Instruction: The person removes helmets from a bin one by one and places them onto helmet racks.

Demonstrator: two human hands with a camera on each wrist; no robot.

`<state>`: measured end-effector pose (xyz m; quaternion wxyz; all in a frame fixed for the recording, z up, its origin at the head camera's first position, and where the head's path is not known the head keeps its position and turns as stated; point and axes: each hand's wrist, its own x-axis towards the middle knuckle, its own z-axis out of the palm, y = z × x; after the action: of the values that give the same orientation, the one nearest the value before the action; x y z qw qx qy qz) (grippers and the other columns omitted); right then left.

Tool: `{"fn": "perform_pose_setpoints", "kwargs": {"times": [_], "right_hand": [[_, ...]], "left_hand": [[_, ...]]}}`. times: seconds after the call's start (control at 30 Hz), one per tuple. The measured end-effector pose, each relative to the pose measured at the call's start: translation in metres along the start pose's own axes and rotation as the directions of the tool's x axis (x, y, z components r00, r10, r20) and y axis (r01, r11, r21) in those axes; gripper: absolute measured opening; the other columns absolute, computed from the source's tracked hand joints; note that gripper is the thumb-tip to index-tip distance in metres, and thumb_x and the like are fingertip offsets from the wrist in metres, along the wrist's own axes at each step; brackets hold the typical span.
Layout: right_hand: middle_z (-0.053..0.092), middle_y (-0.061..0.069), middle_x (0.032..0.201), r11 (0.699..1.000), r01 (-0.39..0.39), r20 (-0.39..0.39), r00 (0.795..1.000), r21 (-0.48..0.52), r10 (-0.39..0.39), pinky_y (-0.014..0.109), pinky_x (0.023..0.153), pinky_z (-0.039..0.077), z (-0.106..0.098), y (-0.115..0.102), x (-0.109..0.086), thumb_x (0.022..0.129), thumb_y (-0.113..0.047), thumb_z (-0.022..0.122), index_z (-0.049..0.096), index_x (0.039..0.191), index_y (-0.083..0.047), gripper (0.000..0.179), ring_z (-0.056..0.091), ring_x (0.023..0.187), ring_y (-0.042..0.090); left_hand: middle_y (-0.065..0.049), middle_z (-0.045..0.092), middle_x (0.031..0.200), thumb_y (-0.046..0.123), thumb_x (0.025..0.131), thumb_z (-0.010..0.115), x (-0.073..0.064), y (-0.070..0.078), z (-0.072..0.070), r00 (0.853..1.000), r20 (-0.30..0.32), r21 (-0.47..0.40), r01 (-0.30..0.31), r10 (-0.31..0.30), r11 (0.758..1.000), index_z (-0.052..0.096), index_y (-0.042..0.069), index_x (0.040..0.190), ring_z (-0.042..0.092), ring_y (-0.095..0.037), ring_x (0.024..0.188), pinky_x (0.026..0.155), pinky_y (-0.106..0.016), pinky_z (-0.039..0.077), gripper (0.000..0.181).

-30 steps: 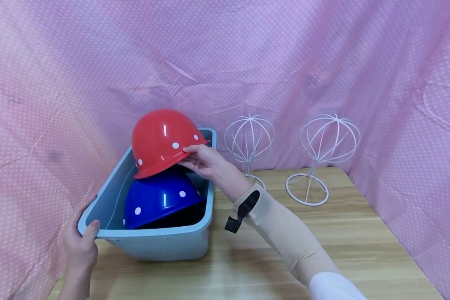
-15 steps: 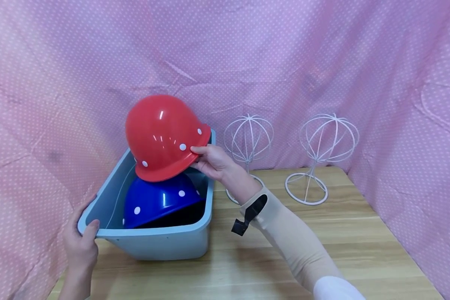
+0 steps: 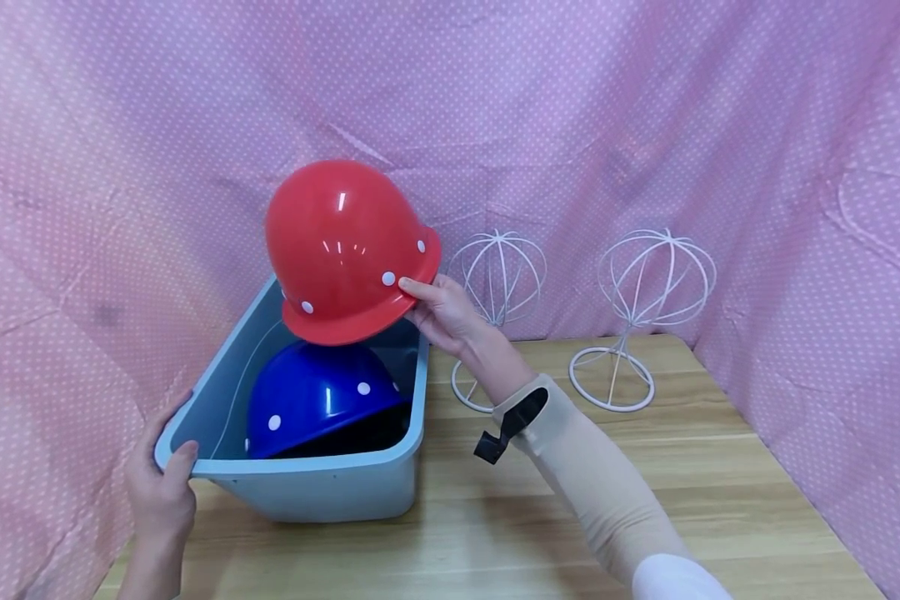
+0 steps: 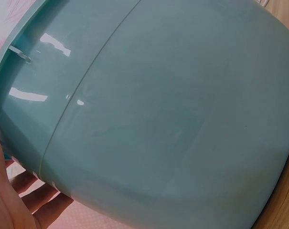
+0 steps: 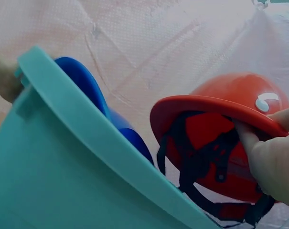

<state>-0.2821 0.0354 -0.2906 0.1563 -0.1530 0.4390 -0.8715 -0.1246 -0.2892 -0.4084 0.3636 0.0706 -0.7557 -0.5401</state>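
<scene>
My right hand (image 3: 450, 315) pinches the brim of a red hard hat (image 3: 345, 250), thumb outside and fingers underneath. The hat hangs tilted above the light blue plastic bin (image 3: 330, 492). Its dark inner straps (image 5: 216, 157) show in the right wrist view, dangling near the bin's rim. Inside the bin lies a blue hard hat (image 3: 318, 396) with white dots, tilted dome up. At the bin's near left corner my left hand (image 3: 163, 492) grips the rim, thumb on top. The left wrist view shows that hand's fingers (image 4: 48, 205) against the bin's outer wall.
Two white wire head-shaped stands, one stand (image 3: 499, 279) behind my right hand and another stand (image 3: 630, 317) farther right, are on the wooden table (image 3: 690, 467). Pink dotted cloth (image 3: 570, 108) hangs behind and at both sides.
My right hand has lifted the red hard hat up and to the right, off the blue one, tipping its brim. My left hand stays on the bin's rim.
</scene>
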Motion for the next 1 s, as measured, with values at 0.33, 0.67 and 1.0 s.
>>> {"fn": "perform_pose_setpoints", "kwargs": {"times": [0.33,0.67,1.0], "right_hand": [[0.074,-0.001,0.109,0.993,0.100,0.102,0.990,-0.060,-0.094,0.023,0.087,0.061,-0.008,-0.017,-0.006,0.109,0.003,0.040,0.042,0.153,0.011,0.045,0.075,0.098,0.012],[0.078,-0.002,0.102,0.987,0.134,0.149,0.982,-0.085,-0.120,0.023,0.087,0.061,-0.017,-0.028,-0.010,0.108,0.002,0.039,0.058,0.132,0.001,0.031,0.076,0.096,0.011],[0.078,-0.001,0.098,0.986,0.161,0.164,0.975,-0.048,-0.151,0.026,0.084,0.062,-0.022,-0.040,-0.015,0.108,0.004,0.036,0.061,0.120,-0.007,0.030,0.077,0.093,0.013]], "left_hand": [[0.007,0.070,0.134,0.000,0.089,0.050,0.001,-0.002,0.002,0.999,-0.010,-0.040,-0.042,0.041,0.998,0.068,0.013,0.143,0.060,-0.006,0.113,0.086,-0.016,0.045,0.059],[0.011,0.069,0.135,0.002,0.089,0.049,0.000,-0.002,0.001,0.999,-0.008,-0.043,-0.042,0.042,0.998,0.067,0.010,0.144,0.060,-0.007,0.115,0.089,-0.016,0.047,0.058],[0.005,0.069,0.138,0.003,0.090,0.049,0.000,0.000,0.001,1.000,-0.019,-0.008,-0.022,0.022,1.000,0.067,0.015,0.144,0.060,-0.004,0.117,0.099,-0.021,0.049,0.059]]}}
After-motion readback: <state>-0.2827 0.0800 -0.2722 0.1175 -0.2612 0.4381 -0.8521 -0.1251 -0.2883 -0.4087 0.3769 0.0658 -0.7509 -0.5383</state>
